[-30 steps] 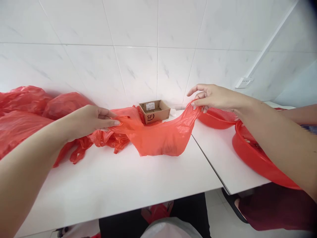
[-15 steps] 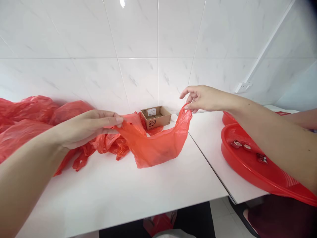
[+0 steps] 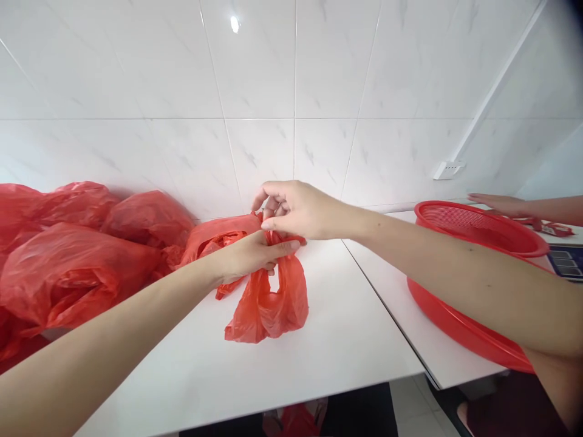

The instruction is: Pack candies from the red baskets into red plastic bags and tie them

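Observation:
A red plastic bag [image 3: 294,297] hangs gathered above the white table, its loops drawn together at the top. My left hand [image 3: 250,255] is closed around the gathered handles, thumb lying across them. Just above it, my right hand [image 3: 298,209] pinches the upper end of the handles with curled fingers. The bag's lower part spreads out below my hands, with a gap showing between the loops. Behind my hands, more red plastic bags [image 3: 223,227] lie bunched up.
Filled red bags [image 3: 82,267] are heaped at the left against the tiled wall. On the right stand a red mesh basket [image 3: 483,227] and a larger red basin [image 3: 449,315], partly behind my right forearm. Another person's hand [image 3: 498,203] reaches in near a scale [image 3: 567,262].
My hands have come together from holding the bag stretched apart. The bag now hangs with its handles gathered. The cardboard box is hidden, and a mesh basket now shows over the basin.

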A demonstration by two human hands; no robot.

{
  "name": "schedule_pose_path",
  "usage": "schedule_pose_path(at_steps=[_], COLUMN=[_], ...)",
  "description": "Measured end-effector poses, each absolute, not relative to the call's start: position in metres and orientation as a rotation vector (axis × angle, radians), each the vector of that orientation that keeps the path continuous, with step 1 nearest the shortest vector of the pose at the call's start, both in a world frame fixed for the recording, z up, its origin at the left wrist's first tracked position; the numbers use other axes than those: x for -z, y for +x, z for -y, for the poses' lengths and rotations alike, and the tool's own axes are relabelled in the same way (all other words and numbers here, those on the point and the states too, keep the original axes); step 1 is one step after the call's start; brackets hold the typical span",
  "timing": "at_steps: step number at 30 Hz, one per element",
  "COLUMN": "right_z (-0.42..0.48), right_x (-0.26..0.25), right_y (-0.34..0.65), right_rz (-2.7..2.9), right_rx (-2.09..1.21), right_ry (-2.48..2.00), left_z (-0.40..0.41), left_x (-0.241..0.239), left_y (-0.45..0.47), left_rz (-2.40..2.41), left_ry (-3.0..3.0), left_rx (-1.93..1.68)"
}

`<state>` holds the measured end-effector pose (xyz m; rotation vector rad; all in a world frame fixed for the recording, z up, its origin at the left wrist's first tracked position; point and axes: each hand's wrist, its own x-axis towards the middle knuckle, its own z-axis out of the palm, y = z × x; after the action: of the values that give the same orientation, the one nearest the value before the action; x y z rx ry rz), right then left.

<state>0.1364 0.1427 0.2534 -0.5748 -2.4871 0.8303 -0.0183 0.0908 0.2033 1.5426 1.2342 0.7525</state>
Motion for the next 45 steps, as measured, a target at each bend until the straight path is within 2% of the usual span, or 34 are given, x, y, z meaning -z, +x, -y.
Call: schedule_pose_path(at_steps=[5, 12, 16, 21, 26, 31, 34, 38, 45], right_z=[-0.156, -0.151, -0.137, -0.161, -0.178, -0.169, -0.169, -0.162, -0.189], right_x=[-0.226, -0.207, -0.210, -0.183, -0.152, -0.145, -0.144, -0.146, -0.116], right_y=[0.143, 0.156, 0.160, 0.148, 0.133, 0.129, 0.135, 0.157, 0.235], right_rz=[2.479, 2.406, 2.372, 2.147, 2.110, 2.084, 2.101, 2.178, 2.374], right_rx=[-0.778, -0.947, -1.132, -0.967, -1.233, -1.573, -1.467, -1.210, -0.770], right_ry=[-0.630, -0.647, -0.464, -0.620, -0.664, -0.575, -0.583, -0.645, -1.108], left_z=[-0.097, -0.100, -0.101, -0.101, -0.100, -0.107, -0.110, -0.098, -0.044], left_x=[-0.194, -0.187, -0.190, -0.187, -0.170, -0.159, -0.154, -0.151, -0.138], left_y=[-0.028, -0.039, -0.045, -0.045, -0.040, -0.044, -0.050, -0.057, -0.105], left_rz=[-1.235, -1.193, -1.170, -1.331, -1.524, -1.595, -1.583, -1.569, -1.752], left_ry=[1.392, 1.395, 1.512, 2.012, 2.225, 2.305, 2.335, 2.390, 2.289], left_rx=[-0.880, -0.836, -0.797, -0.704, -0.864, -1.141, -1.159, -0.962, -0.741])
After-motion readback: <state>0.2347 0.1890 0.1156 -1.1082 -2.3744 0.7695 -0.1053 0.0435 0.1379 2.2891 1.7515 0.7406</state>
